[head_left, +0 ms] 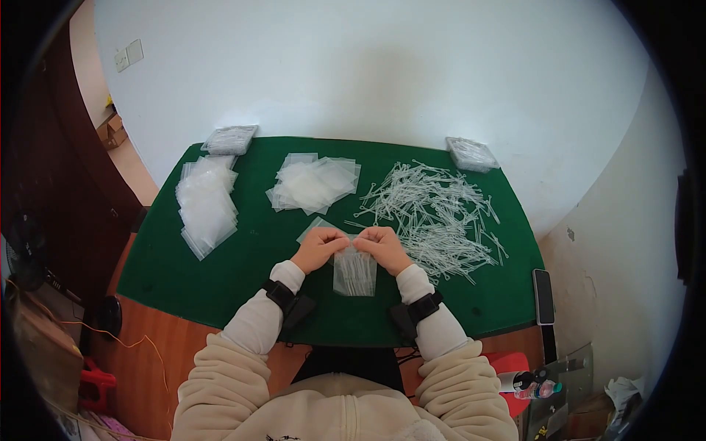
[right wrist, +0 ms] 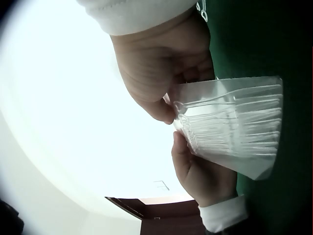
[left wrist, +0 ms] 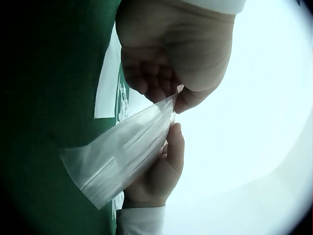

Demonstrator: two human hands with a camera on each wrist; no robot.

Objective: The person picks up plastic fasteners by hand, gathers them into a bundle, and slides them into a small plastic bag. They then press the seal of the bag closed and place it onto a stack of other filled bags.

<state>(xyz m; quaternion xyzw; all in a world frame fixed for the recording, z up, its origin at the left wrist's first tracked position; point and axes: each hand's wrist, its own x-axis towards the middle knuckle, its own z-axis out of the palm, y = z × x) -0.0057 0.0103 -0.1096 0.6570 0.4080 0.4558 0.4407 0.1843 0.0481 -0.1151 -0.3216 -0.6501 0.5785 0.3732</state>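
A clear plastic bag with a row of thin clear looped sticks inside hangs between both hands at the table's near middle. The left hand pinches its top edge with thumb and fingers, and the right hand pinches the same edge close beside it. In the left wrist view the bag slants down from the left hand. In the right wrist view the sticks in the bag lie side by side, their loops near the right hand.
On the green table lie two piles of empty bags, one at left and one at centre. Loose sticks are heaped at right. Filled packs stand at the back left and back right. A phone lies at the right edge.
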